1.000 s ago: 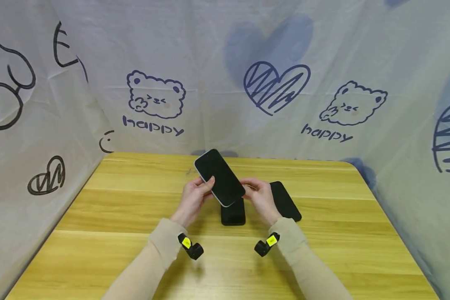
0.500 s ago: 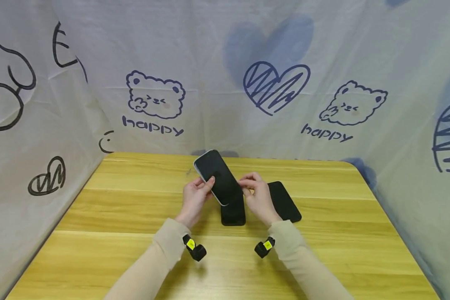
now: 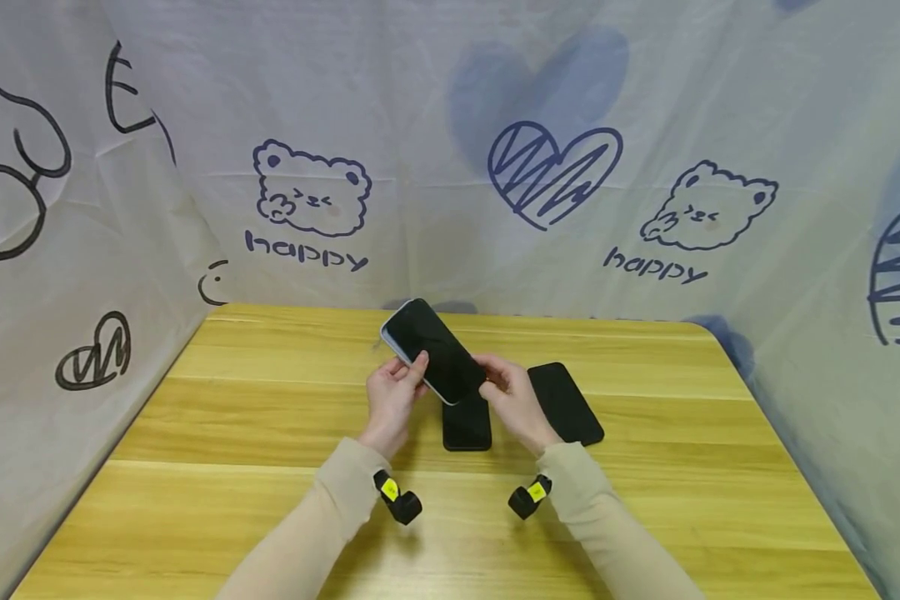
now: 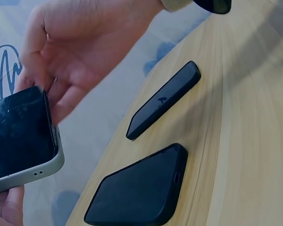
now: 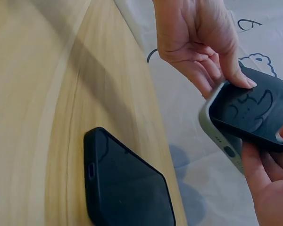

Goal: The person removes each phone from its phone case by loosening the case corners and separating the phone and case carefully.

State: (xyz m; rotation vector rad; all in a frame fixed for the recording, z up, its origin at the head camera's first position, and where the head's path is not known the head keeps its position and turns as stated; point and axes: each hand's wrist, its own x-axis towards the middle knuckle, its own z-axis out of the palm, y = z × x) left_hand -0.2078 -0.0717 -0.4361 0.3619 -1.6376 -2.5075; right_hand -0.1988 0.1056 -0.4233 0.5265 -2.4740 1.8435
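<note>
A black-screened smartphone [image 3: 438, 354] is tilted above the table, partly out of a light grey-green phone case [image 5: 208, 126]. In the right wrist view, one end of the phone stands clear of the case rim, while the far end is still inside. My left hand [image 3: 392, 404] holds the case by its long side, thumb on the screen's edge and fingers behind. With its thumb and fingers, my right hand [image 3: 517, 404] pinches the phone's lifted lower right corner. Below them a second black phone [image 3: 468, 428] lies on the table. Another black phone [image 3: 567, 404] lies right of it, beside my right hand.
The wooden table [image 3: 232, 467] reaches back to a white cloth [image 3: 435, 200] printed with bears and hearts. More cloth hangs at both sides. A small black camera is strapped to each wrist, over beige sleeves.
My right hand lifts off the corner with its fingers shifting, then pinches it again. The held phone and case move slightly left, and my left wrist moves a little to the right.
</note>
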